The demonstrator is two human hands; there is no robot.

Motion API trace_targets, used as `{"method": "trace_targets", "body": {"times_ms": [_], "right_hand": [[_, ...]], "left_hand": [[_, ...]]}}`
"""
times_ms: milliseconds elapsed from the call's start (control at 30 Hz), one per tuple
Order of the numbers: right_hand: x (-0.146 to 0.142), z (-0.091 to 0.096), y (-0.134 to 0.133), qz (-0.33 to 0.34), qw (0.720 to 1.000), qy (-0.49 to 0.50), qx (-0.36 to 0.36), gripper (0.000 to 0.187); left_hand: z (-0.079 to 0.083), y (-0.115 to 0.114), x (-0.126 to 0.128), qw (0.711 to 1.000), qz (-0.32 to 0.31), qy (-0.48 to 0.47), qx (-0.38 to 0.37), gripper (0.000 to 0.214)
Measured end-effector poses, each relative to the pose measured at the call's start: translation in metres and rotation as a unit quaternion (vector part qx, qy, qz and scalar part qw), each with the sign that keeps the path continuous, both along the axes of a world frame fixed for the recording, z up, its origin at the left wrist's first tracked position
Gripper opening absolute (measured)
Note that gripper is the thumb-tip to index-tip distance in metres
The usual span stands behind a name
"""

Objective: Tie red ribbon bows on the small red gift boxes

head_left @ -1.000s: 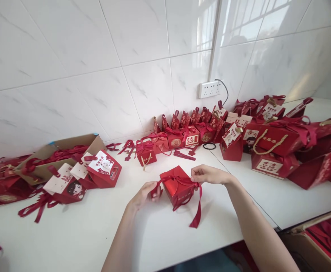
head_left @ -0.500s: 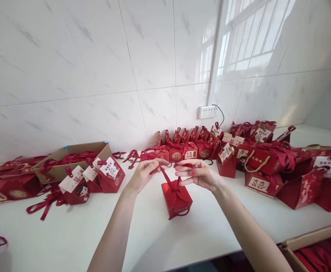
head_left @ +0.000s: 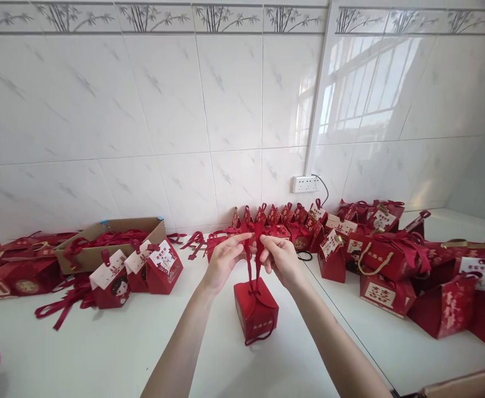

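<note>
A small red gift box [head_left: 255, 314] stands on the white table in front of me, with a thin cord handle hanging at its front. A red ribbon [head_left: 249, 271] comes up from its top in two strands. My left hand [head_left: 228, 260] is closed on the left strand, its index finger stretched toward the other hand. My right hand [head_left: 280, 258] pinches the right strand between thumb and fingers. Both hands are above the box, close together, and the strands run nearly upright and taut.
On the left, a cardboard box [head_left: 70, 260] holds red ribbons, with gift boxes [head_left: 165, 271] beside it. Many more red gift boxes [head_left: 389, 260] are stacked on the right. Along the tiled wall are a row of small boxes and a power strip [head_left: 306, 184]. A carton edge [head_left: 470, 384] shows lower right.
My hands have come closer together, and the ribbon strands now stand straighter above the box. My right hand has closed from spread fingers to a pinch. The view has tilted up.
</note>
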State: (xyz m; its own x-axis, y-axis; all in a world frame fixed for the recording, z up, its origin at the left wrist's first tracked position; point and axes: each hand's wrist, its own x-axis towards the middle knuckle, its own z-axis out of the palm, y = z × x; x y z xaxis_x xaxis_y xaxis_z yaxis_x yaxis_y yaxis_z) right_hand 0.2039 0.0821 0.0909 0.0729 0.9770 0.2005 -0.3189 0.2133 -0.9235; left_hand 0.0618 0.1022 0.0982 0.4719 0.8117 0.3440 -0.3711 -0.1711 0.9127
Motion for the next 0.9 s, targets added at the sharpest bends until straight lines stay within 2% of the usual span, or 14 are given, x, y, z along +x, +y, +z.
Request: {"method": "trace_targets", "body": {"times_ms": [100, 167, 200, 233, 267, 300, 333, 367, 433, 500, 600, 667, 800, 900], "right_hand": [[0.020, -0.003, -0.012, 0.024, 0.999, -0.036, 0.032, 0.042], [0.049, -0.008, -0.029, 0.094, 0.990, -0.090, 0.053, 0.048], [0.065, -0.011, -0.040, 0.161, 0.977, -0.130, 0.049, 0.052], [0.082, -0.015, -0.050, 0.255, 0.948, -0.187, 0.026, 0.051], [0.095, -0.019, -0.059, 0.355, 0.902, -0.243, -0.018, 0.046], [0.105, -0.024, -0.067, 0.411, 0.866, -0.280, -0.057, 0.047], [0.110, -0.031, -0.072, 0.421, 0.853, -0.297, -0.084, 0.052], [0.109, -0.039, -0.074, 0.383, 0.863, -0.311, -0.106, 0.055], [0.093, -0.059, -0.074, 0.221, 0.905, -0.333, -0.143, 0.054], [0.069, -0.079, -0.071, 0.094, 0.904, -0.376, -0.181, 0.047], [0.042, -0.103, -0.071, 0.061, 0.883, -0.441, -0.146, 0.037], [0.036, -0.112, -0.077, 0.072, 0.889, -0.433, -0.129, 0.033], [0.046, -0.120, -0.092, 0.021, 0.916, -0.375, -0.139, 0.030], [0.053, -0.120, -0.097, -0.051, 0.914, -0.384, -0.122, 0.030]], "left_hand": [[-0.004, 0.005, -0.013, 0.993, 0.095, 0.053, 0.043, 0.030], [-0.012, 0.012, -0.033, 0.966, 0.197, 0.148, 0.083, 0.037], [-0.018, 0.016, -0.046, 0.953, 0.228, 0.180, 0.085, 0.038], [-0.025, 0.020, -0.058, 0.945, 0.245, 0.200, 0.077, 0.033], [-0.033, 0.023, -0.068, 0.936, 0.264, 0.221, 0.073, 0.026], [-0.042, 0.025, -0.075, 0.929, 0.277, 0.236, 0.070, 0.021], [-0.050, 0.026, -0.079, 0.924, 0.278, 0.254, 0.068, 0.020], [-0.059, 0.025, -0.079, 0.922, 0.267, 0.273, 0.067, 0.022], [-0.075, 0.019, -0.069, 0.924, 0.208, 0.314, 0.063, 0.025], [-0.086, 0.010, -0.054, 0.925, 0.136, 0.350, 0.057, 0.025], [-0.093, -0.009, -0.040, 0.918, 0.066, 0.389, 0.041, 0.027], [-0.091, -0.021, -0.042, 0.909, 0.033, 0.415, 0.016, 0.029], [-0.083, -0.042, -0.054, 0.900, -0.056, 0.430, -0.047, 0.029], [-0.080, -0.048, -0.056, 0.901, -0.107, 0.415, -0.072, 0.028]]}}
